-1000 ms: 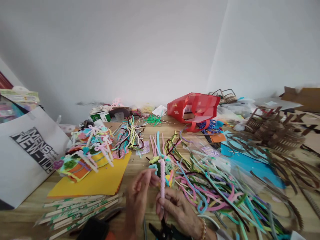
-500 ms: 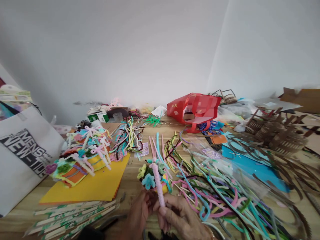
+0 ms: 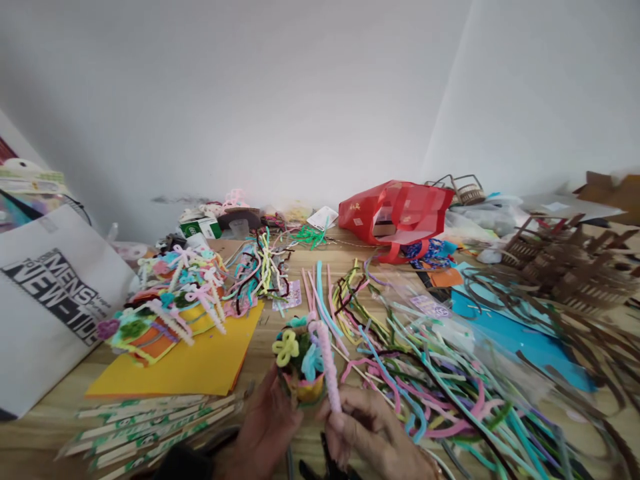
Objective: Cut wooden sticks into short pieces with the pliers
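Observation:
My left hand [image 3: 267, 423] cups the lower left side of a small pipe-cleaner flower basket [image 3: 305, 390], its fingers partly hidden behind it. Yellow, blue and green fuzzy flowers fill the top. Between thumb and fingers, my right hand [image 3: 367, 427] pinches the lower end of a twisted lilac pipe cleaner [image 3: 327, 363], which rises along the basket's right side with a curled top. Below the hands lies a black tool [image 3: 327, 460], partly covered and too unclear to name.
Loose pipe cleaners [image 3: 450, 400] spread across the right. Finished flower pieces [image 3: 155, 333] lie on yellow sheets [image 3: 200, 373] at left, above paper-wrapped sticks [image 3: 150, 430]. A red bag [image 3: 370, 213] stands at the back, brown woven baskets [image 3: 565, 267] at right, and a white bag [image 3: 55, 307] far left.
The basket has turned and tilted, so its yellow flower now faces me more. My left hand has opened somewhat around its side. The view has shifted slightly; my right hand keeps its pinch.

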{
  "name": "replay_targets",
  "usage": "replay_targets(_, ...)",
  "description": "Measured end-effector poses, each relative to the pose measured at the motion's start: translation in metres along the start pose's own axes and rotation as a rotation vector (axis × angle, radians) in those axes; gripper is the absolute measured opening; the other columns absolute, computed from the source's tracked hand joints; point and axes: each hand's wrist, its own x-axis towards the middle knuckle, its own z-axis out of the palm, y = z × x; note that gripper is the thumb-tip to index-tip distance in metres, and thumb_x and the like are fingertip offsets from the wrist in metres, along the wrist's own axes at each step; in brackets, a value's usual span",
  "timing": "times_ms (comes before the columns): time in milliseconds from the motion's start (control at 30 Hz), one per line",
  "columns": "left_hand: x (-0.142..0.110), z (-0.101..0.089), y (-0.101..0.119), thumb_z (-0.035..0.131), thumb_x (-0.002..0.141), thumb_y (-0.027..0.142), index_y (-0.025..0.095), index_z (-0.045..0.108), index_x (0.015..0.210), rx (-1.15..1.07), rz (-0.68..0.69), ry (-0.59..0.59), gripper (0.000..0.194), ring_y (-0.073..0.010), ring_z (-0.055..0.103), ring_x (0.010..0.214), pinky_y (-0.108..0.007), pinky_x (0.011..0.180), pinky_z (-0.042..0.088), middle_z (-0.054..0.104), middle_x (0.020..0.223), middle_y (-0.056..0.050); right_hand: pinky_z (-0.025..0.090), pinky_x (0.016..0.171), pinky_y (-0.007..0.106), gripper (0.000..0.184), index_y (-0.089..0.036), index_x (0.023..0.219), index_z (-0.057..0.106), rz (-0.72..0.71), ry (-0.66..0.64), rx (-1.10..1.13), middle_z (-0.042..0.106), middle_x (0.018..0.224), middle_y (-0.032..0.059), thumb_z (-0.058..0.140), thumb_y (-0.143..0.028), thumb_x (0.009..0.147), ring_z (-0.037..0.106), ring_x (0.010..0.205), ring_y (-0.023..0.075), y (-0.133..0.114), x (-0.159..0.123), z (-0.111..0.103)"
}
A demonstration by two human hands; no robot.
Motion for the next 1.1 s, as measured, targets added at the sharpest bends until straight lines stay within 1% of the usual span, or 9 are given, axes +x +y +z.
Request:
replay_targets(33, 0.000, 0.000, 0.001, 0.062, 0.087, 0.026, 0.024, 0.073, 0.091, -0.051, 0.001, 0.011, 0.012, -0.0163, 0.068, 0.096, -0.029, 0.093, 0.048, 0.076, 0.094, 0.000, 0.043, 0.054, 0.023, 0.034, -0.016, 0.093, 0.066, -0.011, 0.008, 0.000, 0.060, 0.062, 0.0012, 0.054, -0.048, 0.091, 0.055, 0.055, 0.0122, 0.000, 0.001, -0.003)
replay_targets(167, 0.002, -0.001, 0.006, 0.058, 0.089, 0.020, 0.025, 0.073, 0.095, -0.187, -0.001, -0.118, 0.017, -0.0116, 0.068, 0.100, -0.021, 0.092, 0.048, 0.076, 0.101, 0.002, 0.041, 0.051, 0.021, 0.032, -0.016, 0.094, 0.068, -0.035, 0.057, 0.003, 0.059, 0.059, 0.0002, 0.055, -0.045, 0.091, 0.053, 0.052, 0.0109, -0.001, 0.005, -0.012)
replay_targets(333, 0.005, -0.001, 0.006, 0.052, 0.093, 0.020, 0.026, 0.073, 0.101, -0.165, -0.013, -0.121, 0.023, -0.0095, 0.067, 0.103, -0.019, 0.096, 0.046, 0.073, 0.106, 0.003, 0.041, 0.051, 0.021, 0.033, -0.016, 0.093, 0.069, -0.029, 0.076, 0.014, 0.059, 0.058, -0.0003, 0.056, -0.046, 0.090, 0.052, 0.050, 0.0104, 0.003, 0.008, -0.018)
replay_targets(467, 0.006, -0.001, 0.004, 0.050, 0.094, 0.019, 0.026, 0.072, 0.106, -0.163, 0.012, -0.158, 0.026, -0.0112, 0.064, 0.109, -0.021, 0.100, 0.044, 0.071, 0.113, 0.001, 0.042, 0.051, 0.022, 0.034, -0.016, 0.093, 0.068, -0.033, 0.076, 0.002, 0.057, 0.054, -0.0016, 0.055, -0.047, 0.090, 0.050, 0.047, 0.0100, 0.007, 0.009, -0.021)
replay_targets(567, 0.009, -0.007, 0.001, 0.041, 0.097, 0.019, 0.025, 0.070, 0.112, -0.181, 0.023, -0.262, 0.033, -0.0110, 0.061, 0.115, -0.021, 0.104, 0.040, 0.067, 0.119, 0.000, 0.041, 0.049, 0.022, 0.036, -0.015, 0.093, 0.067, -0.026, 0.084, -0.022, 0.057, 0.053, -0.0017, 0.055, -0.049, 0.090, 0.050, 0.045, 0.0102, 0.008, 0.008, -0.023)
replay_targets(733, 0.014, -0.018, -0.003, 0.018, 0.102, 0.027, 0.016, 0.059, 0.128, -0.211, 0.040, -0.558, 0.050, -0.0151, 0.051, 0.126, -0.027, 0.109, 0.036, 0.057, 0.132, -0.007, 0.039, 0.048, 0.021, 0.032, -0.015, 0.095, 0.066, -0.052, 0.107, -0.010, 0.061, 0.057, -0.0005, 0.055, -0.045, 0.091, 0.052, 0.047, 0.0103, 0.017, 0.010, -0.029)
replay_targets(800, 0.014, -0.018, -0.004, 0.012, 0.102, 0.025, 0.016, 0.055, 0.132, -0.231, 0.064, -0.607, 0.053, -0.0158, 0.046, 0.130, -0.030, 0.113, 0.029, 0.053, 0.136, -0.008, 0.038, 0.049, 0.022, 0.030, -0.016, 0.097, 0.065, -0.051, 0.118, 0.002, 0.060, 0.056, -0.0012, 0.055, -0.043, 0.092, 0.053, 0.048, 0.0110, 0.024, 0.011, -0.031)
replay_targets(933, 0.012, -0.015, -0.008, 0.011, 0.101, 0.015, 0.018, 0.053, 0.134, -0.250, 0.114, -0.617, 0.053, -0.0157, 0.038, 0.135, -0.033, 0.118, 0.016, 0.048, 0.141, -0.008, 0.041, 0.050, 0.024, 0.035, -0.017, 0.100, 0.064, -0.035, 0.180, 0.022, 0.055, 0.051, -0.0033, 0.054, -0.049, 0.090, 0.053, 0.046, 0.0123, 0.040, 0.013, -0.034)
replay_targets(1100, 0.011, -0.014, -0.013, 0.016, 0.096, 0.000, 0.023, 0.038, 0.142, -0.222, 0.072, -0.525, 0.056, -0.0137, 0.045, 0.129, -0.033, 0.117, 0.020, 0.055, 0.134, -0.007, 0.045, 0.052, 0.026, 0.039, -0.018, 0.101, 0.063, -0.005, 0.223, 0.040, 0.056, 0.053, -0.0033, 0.056, -0.054, 0.087, 0.053, 0.047, 0.0129, 0.048, 0.014, -0.032)
